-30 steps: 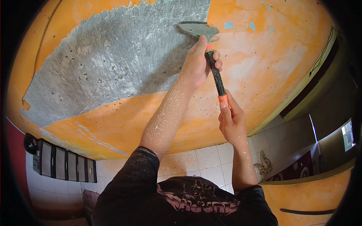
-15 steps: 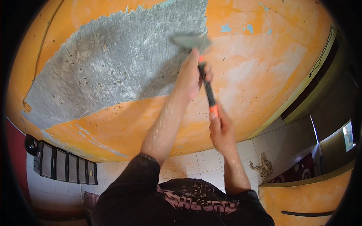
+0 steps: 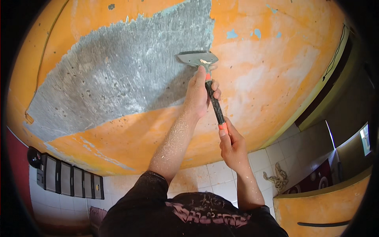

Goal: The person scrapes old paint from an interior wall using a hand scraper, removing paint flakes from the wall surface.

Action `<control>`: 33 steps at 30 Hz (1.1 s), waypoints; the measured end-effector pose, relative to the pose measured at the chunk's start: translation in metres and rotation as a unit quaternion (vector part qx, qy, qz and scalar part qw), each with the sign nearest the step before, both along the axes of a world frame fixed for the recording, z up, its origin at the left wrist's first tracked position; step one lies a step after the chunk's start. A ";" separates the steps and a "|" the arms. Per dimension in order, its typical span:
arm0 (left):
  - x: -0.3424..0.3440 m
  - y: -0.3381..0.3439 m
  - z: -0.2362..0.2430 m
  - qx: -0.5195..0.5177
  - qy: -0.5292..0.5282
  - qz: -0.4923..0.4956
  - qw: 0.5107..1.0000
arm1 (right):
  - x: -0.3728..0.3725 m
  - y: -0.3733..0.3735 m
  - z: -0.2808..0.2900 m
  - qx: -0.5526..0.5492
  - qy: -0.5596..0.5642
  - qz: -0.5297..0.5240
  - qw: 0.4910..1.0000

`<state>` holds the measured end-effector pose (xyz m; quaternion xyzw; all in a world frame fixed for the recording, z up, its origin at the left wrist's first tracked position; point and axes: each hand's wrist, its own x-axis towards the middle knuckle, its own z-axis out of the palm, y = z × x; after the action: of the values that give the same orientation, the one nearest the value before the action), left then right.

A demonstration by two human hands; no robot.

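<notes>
A long-handled wall scraper (image 3: 215,100) with a black and orange handle is held in both hands. My left hand (image 3: 199,89) wraps the upper handle just below the head, its thumb pressed up along the neck. Around the orange lower end closes my right hand (image 3: 233,147). The wide grey blade lies against the wall at the right border of a bare grey patch (image 3: 114,75), with a pale flake on the blade's face. Orange paint (image 3: 268,79) covers the wall to the right of it. Pale paint chips speckle my left forearm.
A cable (image 3: 45,51) runs down the wall's left side. A black-framed drawer unit (image 3: 71,175) lies at the lower left beside a dark round object (image 3: 34,157). On the white tiled floor (image 3: 221,175) rests a crumpled cloth (image 3: 278,176). A low orange wall (image 3: 316,209) stands at right.
The scraper's head has moved a little down the wall, and its blade shows sharper now than in the earlier blur. Both hands keep their grip.
</notes>
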<state>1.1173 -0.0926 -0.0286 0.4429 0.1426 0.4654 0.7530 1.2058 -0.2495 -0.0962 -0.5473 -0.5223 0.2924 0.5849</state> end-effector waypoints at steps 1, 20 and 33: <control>0.005 0.007 0.013 0.000 -0.001 -0.003 1.000 | -0.001 0.000 -0.004 -0.007 0.003 -0.014 1.000; 0.030 0.027 0.116 0.119 -0.070 0.022 0.990 | 0.014 0.015 0.114 0.024 0.046 0.025 0.998; 0.025 0.025 0.126 0.138 -0.049 0.023 0.989 | 0.017 0.016 0.125 0.029 0.007 0.028 0.999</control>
<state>1.1422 -0.0673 0.0978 0.5156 0.0497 0.5189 0.6800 1.2232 -0.2334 0.0283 -0.5130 -0.5416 0.2969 0.5960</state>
